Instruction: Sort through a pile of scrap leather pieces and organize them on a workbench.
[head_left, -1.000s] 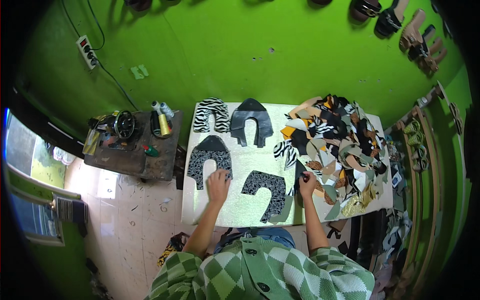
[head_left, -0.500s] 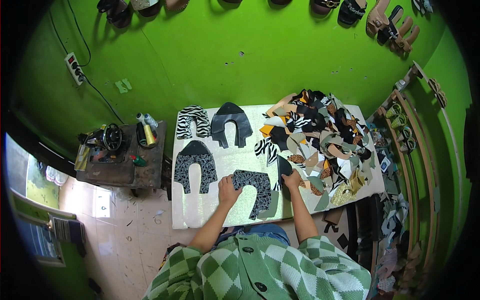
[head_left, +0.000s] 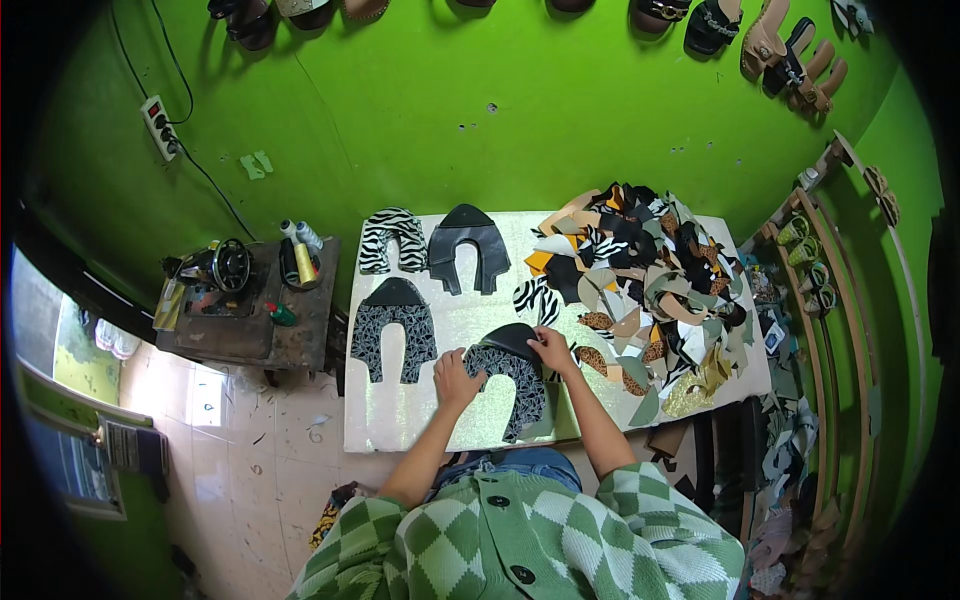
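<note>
At the table's near side lies a black-and-grey patterned, horseshoe-shaped piece (head_left: 526,398), apparently a shoe upper. My left hand (head_left: 457,380) is closed at its left edge, thumb and fingers against it. My right hand (head_left: 551,351) pinches the right end of a black curved piece (head_left: 511,342), which lies over the patterned piece's top. Farther left on the table rests a similar patterned piece with a black tip (head_left: 394,331). Behind it are a zebra-print piece (head_left: 408,240) and an all-black one (head_left: 481,252). A green scrap (head_left: 541,426) shows beneath the piece in my hands.
A heap of mixed cut scraps (head_left: 650,270) covers the right of the white table (head_left: 393,425). Left of the table stands a sewing machine (head_left: 225,268) with thread cones (head_left: 303,262). Wooden racks (head_left: 815,330) line the right wall; sandals (head_left: 712,27) hang on the green wall.
My right hand has brought the black curved piece from the right of the patterned piece onto its top. My left hand stays at the left edge. The view has shifted slightly.
</note>
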